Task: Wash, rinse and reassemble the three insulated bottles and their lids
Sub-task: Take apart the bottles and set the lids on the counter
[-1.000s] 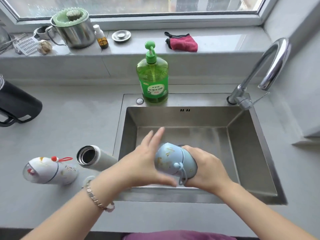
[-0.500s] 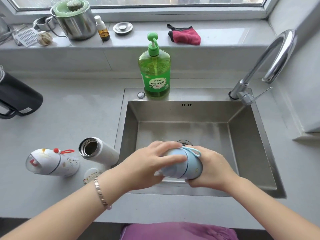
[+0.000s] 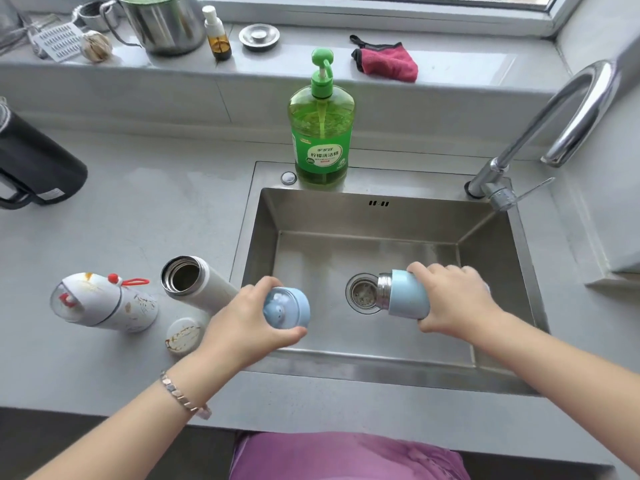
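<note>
Head view: left hand [image 3: 242, 320] curled round the blue lid [image 3: 287, 308] over the sink's [image 3: 381, 379] 8 o'clock corner. The right hand [image 3: 457, 299] is wrapped round the blue bottle [image 3: 405, 294], which is tipped on its side with its steel mouth at the drain's [image 3: 362, 293] 3 o'clock. Open white bottle [image 3: 197, 285] and a stained lid [image 3: 183, 336] lie on the counter [image 3: 156, 209] at the left hand's 9 o'clock. Risk: smooth shells may slip and drop into the basin, and a careless left wrist could set the white bottle rolling.

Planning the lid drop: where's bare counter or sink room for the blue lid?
Free: counter between black jug, soap bottle and open white bottle; sink floor left of the drain. Crowded: counter by the sink's left rim, with painted bottle and loose cap.
</note>
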Motion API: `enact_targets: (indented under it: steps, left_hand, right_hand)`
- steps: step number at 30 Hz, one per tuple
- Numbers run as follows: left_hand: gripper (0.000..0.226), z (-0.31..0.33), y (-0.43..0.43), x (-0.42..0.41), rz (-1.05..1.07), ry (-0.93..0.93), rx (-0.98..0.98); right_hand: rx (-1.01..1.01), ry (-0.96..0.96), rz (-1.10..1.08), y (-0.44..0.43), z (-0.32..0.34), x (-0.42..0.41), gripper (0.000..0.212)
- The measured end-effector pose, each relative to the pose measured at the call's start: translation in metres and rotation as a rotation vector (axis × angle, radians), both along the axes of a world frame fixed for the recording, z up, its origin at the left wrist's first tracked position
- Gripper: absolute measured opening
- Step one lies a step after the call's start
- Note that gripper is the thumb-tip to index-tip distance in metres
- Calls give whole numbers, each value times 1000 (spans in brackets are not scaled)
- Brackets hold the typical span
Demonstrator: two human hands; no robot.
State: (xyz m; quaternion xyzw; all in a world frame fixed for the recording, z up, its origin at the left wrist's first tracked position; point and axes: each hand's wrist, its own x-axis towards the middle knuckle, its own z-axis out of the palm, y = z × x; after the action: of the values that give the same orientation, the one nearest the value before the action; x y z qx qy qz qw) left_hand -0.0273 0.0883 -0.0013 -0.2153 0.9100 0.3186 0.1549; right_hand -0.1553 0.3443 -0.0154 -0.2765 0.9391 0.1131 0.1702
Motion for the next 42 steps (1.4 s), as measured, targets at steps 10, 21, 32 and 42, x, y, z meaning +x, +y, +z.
enact_targets:
  steps: [10,21,32,42]
  left_hand:
    - [65,-4,3,7,-68,-67,-140]
    - [64,21,3,-17,-145,35,-188]
    - [66,97,-161,-65,174,199,-404]
    - [62,-6,-239,-90,-185,-260,-479]
  right_hand:
    - [454,1,170,-30,14,-20,65]
    - [479,-18,77,-25,12,-15,66]
    - [-1182,-403,-478,-176,-15,-29,69]
    - [-1288,-615,-426,-314,-54,-28,70]
